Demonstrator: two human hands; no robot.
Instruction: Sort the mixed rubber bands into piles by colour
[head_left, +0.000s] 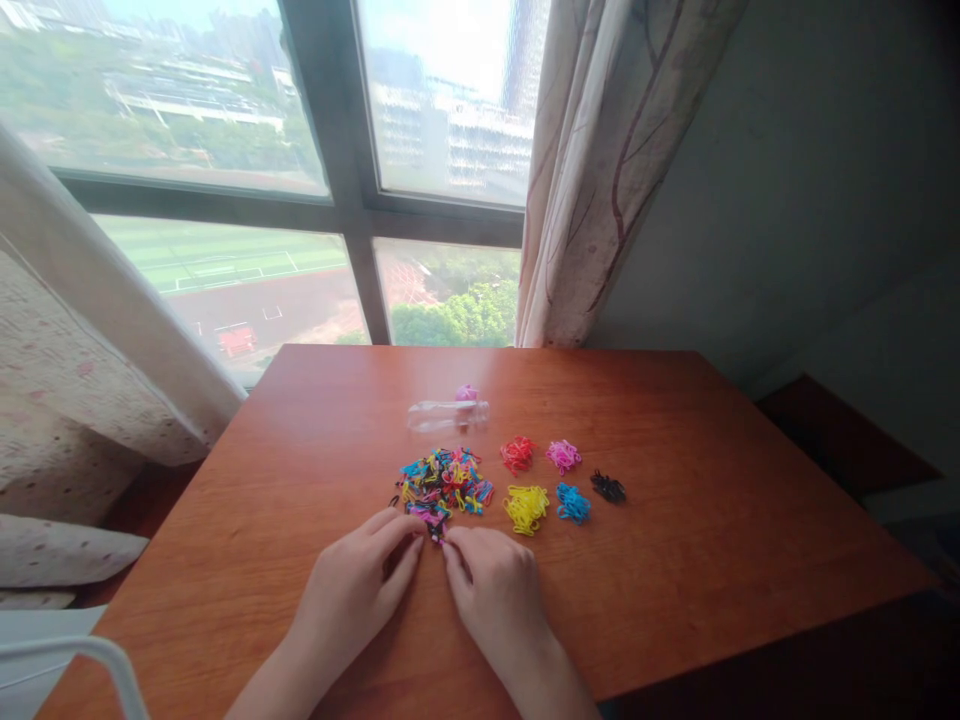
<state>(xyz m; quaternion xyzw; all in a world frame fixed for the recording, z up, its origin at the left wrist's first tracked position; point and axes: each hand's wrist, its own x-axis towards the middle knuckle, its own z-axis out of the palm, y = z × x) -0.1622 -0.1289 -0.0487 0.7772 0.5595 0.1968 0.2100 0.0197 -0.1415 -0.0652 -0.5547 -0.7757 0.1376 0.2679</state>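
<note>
A mixed heap of small coloured rubber bands (444, 478) lies on the wooden table, with black, yellow, blue, red and pink ones tangled together. At the heap's near left edge is my left hand (367, 565), its thumb and forefinger pinched together; what they hold is too small to tell. My right hand (491, 575) is closed at the near right edge, its fingertips on a pinkish rubber band (441, 541). Sorted bands lie to the right: a red pile (517, 454), a pink pile (564, 456), a yellow pile (526, 510), a blue pile (573, 503) and a black pile (608, 487).
Behind the heap a clear plastic bottle (442, 416) lies on its side, with a pink object (466, 393) beside it. The wooden table (675, 570) reaches back to a window with curtains (570, 200). A white curved frame (90, 645) stands at the lower left.
</note>
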